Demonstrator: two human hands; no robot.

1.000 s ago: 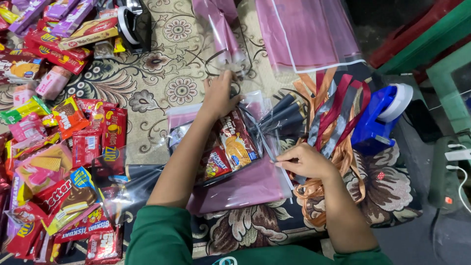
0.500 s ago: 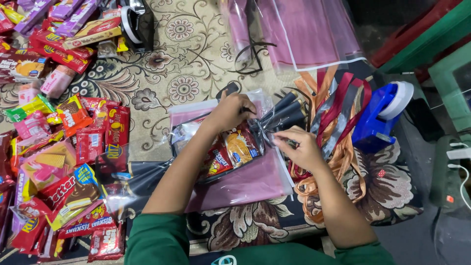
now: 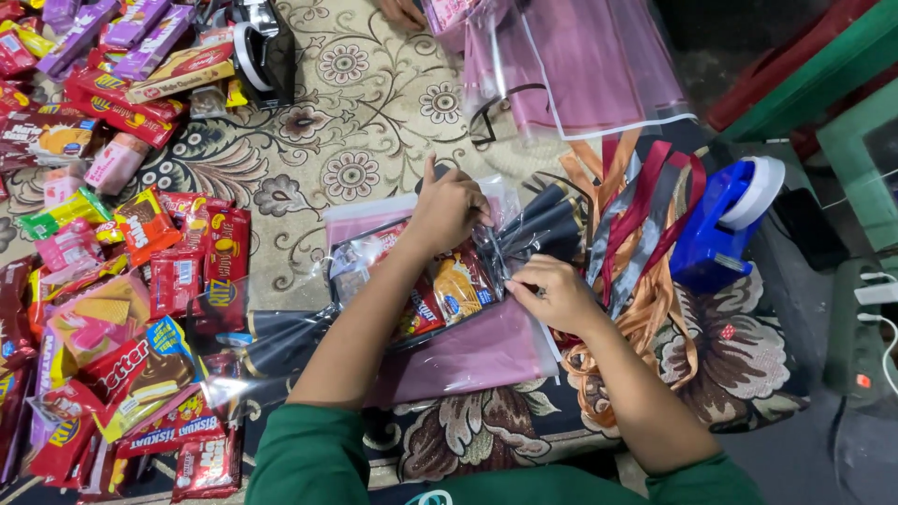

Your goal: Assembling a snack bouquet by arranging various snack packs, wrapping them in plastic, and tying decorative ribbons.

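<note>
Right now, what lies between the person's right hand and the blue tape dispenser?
In the head view, a bundle of ribbons, red, grey and orange, lies between the right hand and the blue tape dispenser, draped over the patterned carpet.

My left hand (image 3: 449,208) lies palm down at twelve o'clock, fingers curled, thumb raised, forearm stretched forward. My right hand (image 3: 559,295) sits at three o'clock, fingertips pinched together, elbow bent, green sleeves pushed up
</note>
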